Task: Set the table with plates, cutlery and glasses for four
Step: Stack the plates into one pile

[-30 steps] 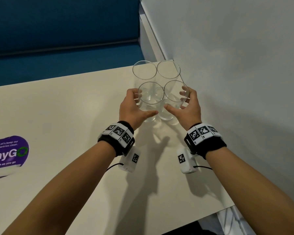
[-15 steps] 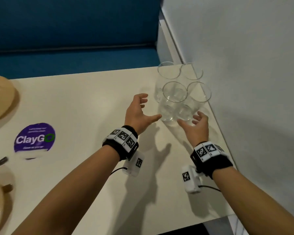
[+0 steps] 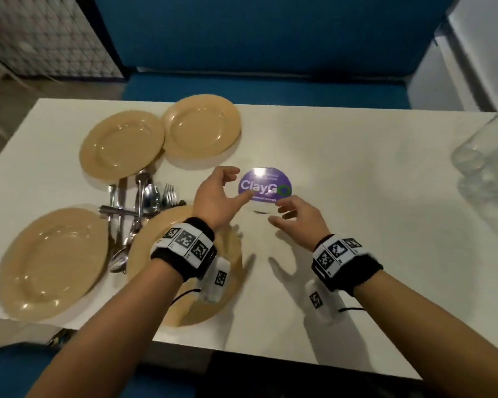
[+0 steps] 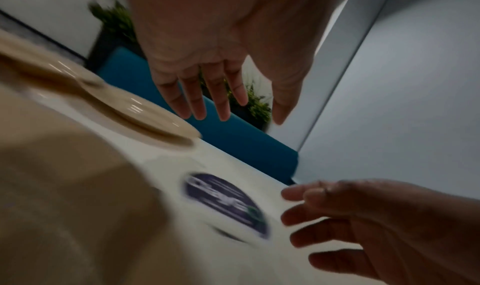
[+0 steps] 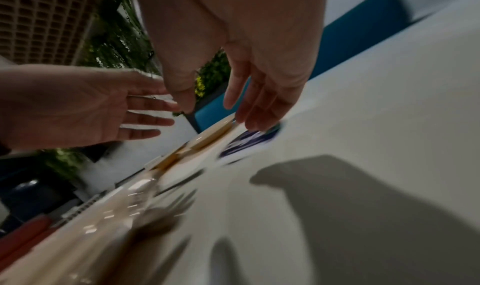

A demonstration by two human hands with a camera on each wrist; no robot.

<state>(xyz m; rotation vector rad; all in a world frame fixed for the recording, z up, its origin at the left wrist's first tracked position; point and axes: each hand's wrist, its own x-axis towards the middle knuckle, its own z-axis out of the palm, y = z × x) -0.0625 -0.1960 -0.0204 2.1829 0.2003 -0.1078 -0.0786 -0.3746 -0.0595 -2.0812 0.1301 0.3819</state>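
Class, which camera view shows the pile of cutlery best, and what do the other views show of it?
The head view: the cutlery lies sharp between the plates, with forks and spoons distinguishable. The right wrist view shows only blurred dark streaks. In the left wrist view I cannot make it out.

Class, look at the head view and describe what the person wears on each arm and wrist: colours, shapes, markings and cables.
Both forearms are bare, with no sleeves. The left wrist and the right wrist each carry a black band fronted by white tiles printed with black square codes. Under each wrist hangs a small white box bearing one such code, with a thin black cable trailing from it.
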